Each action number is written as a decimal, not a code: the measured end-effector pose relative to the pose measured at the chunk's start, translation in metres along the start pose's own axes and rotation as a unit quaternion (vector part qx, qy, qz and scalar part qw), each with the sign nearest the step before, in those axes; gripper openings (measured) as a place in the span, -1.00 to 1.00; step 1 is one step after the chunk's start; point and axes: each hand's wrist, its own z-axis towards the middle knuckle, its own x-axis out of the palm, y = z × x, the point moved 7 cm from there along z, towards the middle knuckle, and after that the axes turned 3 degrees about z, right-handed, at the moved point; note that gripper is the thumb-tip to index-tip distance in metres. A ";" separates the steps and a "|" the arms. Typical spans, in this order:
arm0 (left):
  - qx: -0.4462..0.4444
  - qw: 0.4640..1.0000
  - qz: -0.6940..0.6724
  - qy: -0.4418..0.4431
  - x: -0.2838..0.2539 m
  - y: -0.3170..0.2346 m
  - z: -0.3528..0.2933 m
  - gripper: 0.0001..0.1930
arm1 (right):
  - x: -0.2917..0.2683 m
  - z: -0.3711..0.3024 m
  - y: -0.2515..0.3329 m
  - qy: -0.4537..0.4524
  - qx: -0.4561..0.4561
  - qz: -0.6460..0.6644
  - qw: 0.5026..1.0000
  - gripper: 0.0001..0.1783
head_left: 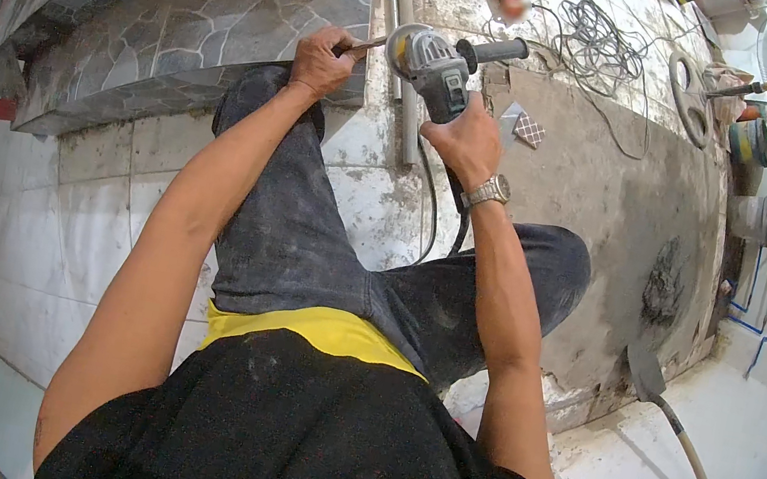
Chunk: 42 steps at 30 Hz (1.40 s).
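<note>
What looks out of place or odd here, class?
The dark cable lies tangled at upper right, not neatly coiled. The bare left hand holds a thin piece close to the angle grinder, which looks risky.

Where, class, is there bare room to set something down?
Free: white tiles between stone step and left arm; grey floor between right knee and mortar heap. Crowded: around the right hand's angle grinder and tangled cable.

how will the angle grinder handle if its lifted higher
The angle grinder is probably heavy for its size, given the metallic-looking head. Its black cord looks flexible and may drag. The jutting side handle might snag.
</note>
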 end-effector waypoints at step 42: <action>0.033 0.999 0.036 0.001 -0.002 -0.011 0.000 -0.84 | -0.009 -0.004 0.007 -0.012 -0.013 -0.003 1.000 -0.34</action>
